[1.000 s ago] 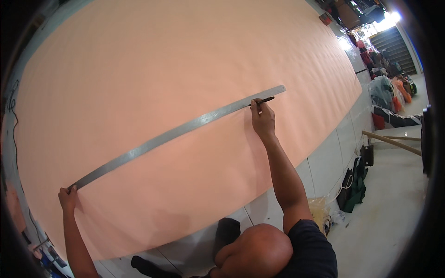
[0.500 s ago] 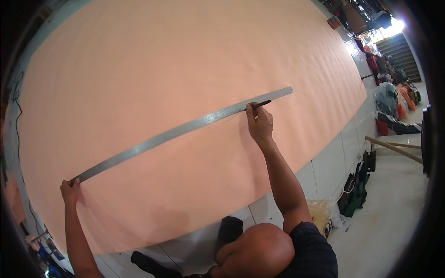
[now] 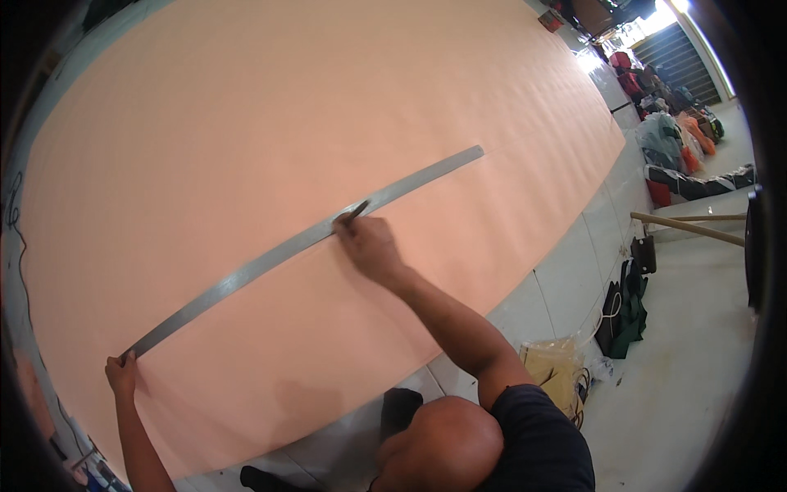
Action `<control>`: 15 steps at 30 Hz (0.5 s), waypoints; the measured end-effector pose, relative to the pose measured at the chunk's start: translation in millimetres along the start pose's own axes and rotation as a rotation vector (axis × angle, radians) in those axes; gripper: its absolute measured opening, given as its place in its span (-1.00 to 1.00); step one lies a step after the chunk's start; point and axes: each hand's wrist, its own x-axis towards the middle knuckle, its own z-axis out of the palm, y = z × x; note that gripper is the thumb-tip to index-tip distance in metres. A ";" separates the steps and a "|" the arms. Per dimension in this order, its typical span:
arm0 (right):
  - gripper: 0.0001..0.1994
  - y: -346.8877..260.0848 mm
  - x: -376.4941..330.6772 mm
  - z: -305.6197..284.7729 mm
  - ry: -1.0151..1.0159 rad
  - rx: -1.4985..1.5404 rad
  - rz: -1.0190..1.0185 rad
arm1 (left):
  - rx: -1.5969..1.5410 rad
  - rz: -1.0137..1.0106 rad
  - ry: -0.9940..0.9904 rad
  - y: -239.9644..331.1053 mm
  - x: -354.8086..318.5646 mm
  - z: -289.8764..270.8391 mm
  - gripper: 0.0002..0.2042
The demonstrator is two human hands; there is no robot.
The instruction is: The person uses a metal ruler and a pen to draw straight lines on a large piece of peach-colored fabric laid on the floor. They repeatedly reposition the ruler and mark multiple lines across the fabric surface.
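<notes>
A long, flat metal ruler (image 3: 270, 262) lies slantwise across a large peach-coloured sheet (image 3: 287, 115). My left hand (image 3: 121, 375) pinches the ruler's near left end, its fingers pressed together on the metal. Around the middle of the ruler, my right hand (image 3: 370, 248) is closed on a slim dark pen (image 3: 358, 211). The pen leans up to the right across the ruler, with its tip hidden by the fingers. The fingertips are at the ruler's lower edge. Whether the sheet is paper or cloth I cannot tell.
Pale floor tiles (image 3: 566, 254) border the sheet. To the right are wooden poles (image 3: 689, 228), dark green fabric (image 3: 630, 316) and a yellowish plastic-wrapped package (image 3: 551, 373). Bags (image 3: 662, 139) are piled at the far right. A thin black cable (image 3: 28, 283) runs along the left side.
My right hand has slid left and nearer along the ruler with the pen. My left hand still holds the ruler's end. The whole view has shifted slightly.
</notes>
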 end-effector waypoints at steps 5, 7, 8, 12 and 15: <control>-0.71 86.0 9.1 -74.2 0.177 -0.087 0.348 | -0.005 -0.022 -0.043 11.1 -3.9 -3.0 -0.56; -0.70 114.7 18.7 -99.1 0.265 -0.053 0.417 | 0.014 0.022 -0.008 -1.8 0.0 -2.8 -0.57; -0.70 128.1 24.5 -113.4 0.290 -0.092 0.433 | 0.023 0.046 0.007 -7.6 2.3 -0.8 -0.57; -0.66 172.5 41.1 -156.2 0.423 -0.173 0.506 | -0.006 0.045 -0.016 -10.2 7.2 4.6 -0.56; -0.64 173.9 56.5 -172.0 0.484 -0.226 0.539 | -0.027 0.074 0.004 -25.6 9.3 1.5 -0.56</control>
